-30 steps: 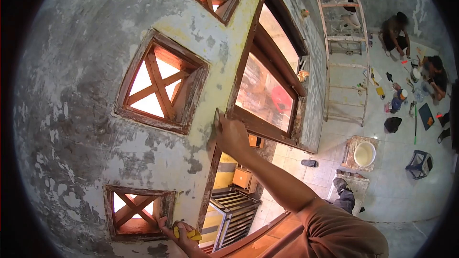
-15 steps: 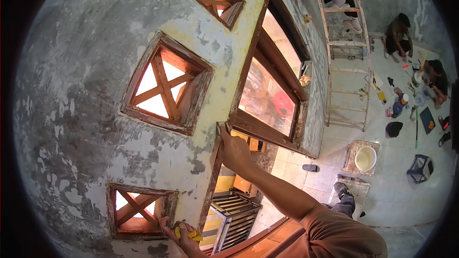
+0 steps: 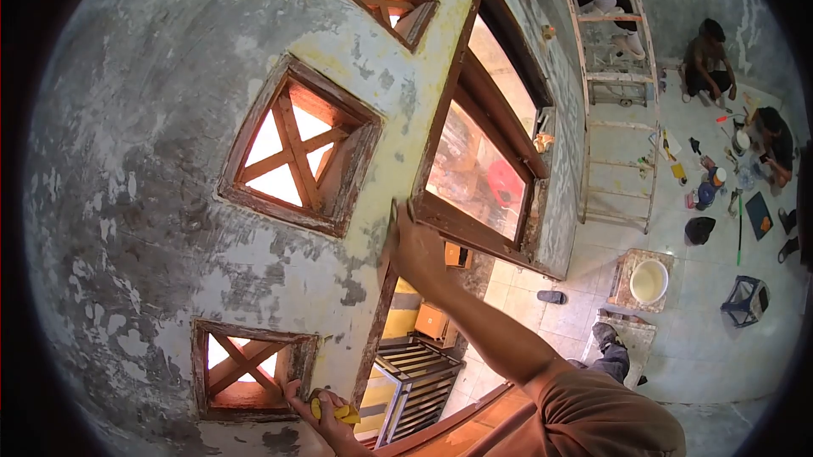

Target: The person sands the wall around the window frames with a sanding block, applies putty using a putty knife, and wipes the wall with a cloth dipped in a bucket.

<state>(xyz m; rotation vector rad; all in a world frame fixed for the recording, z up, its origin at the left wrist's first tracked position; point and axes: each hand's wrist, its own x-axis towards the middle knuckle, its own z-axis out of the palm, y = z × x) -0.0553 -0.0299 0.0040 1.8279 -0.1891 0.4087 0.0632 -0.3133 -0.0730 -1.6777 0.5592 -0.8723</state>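
Observation:
My right hand (image 3: 417, 255) reaches across the middle of the view to the brown wooden frame edge (image 3: 383, 309) beside the painted wall. Its fingers are stretched, with two tips apart on the wall side of the frame corner; I make out nothing in it. Low in the view, my left hand (image 3: 326, 425) holds a crumpled yellow piece (image 3: 340, 411), its material unclear. The fingertips of that hand lie near the edge of the lower square vent (image 3: 309, 372), which has a crossed wooden lattice.
A larger vent (image 3: 360, 160) and a brown-framed window (image 3: 440, 131) are set in the patchy wall (image 3: 152, 203). A ladder (image 3: 584, 50) stands beyond. Two people (image 3: 705, 63) sit among tools at right. A bucket (image 3: 649, 282), stool (image 3: 743, 300) and metal rack (image 3: 423, 376) are below.
My right hand has shifted slightly up along the frame, and its fingertips have spread apart. My left hand remains almost in place with the yellow piece. The view has moved a little.

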